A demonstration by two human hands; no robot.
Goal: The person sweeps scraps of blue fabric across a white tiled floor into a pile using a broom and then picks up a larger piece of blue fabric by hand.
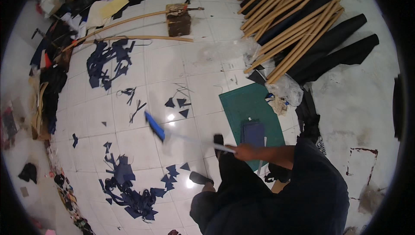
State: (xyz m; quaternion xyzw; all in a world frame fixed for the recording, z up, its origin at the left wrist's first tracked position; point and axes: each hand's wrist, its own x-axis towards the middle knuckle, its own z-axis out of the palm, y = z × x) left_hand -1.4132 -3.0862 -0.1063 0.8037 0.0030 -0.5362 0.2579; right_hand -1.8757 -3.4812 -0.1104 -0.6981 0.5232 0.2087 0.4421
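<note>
My right hand is wrapped round the end of a pale broom handle. The handle reaches left across the tiled floor to a blue broom head, which looks blurred. Close to the broom head lie small dark triangular scraps and thin dark strips. A larger pile of navy scraps is on the floor at the lower left, and another heap lies at the upper left. My left hand does not show. My feet, in dark footwear, stand right of the scraps.
A green mat with a stack of dark pieces lies beside my right arm. Many cardboard tubes and dark fabric rolls fill the far right. Long poles and mixed cloth lie at far left.
</note>
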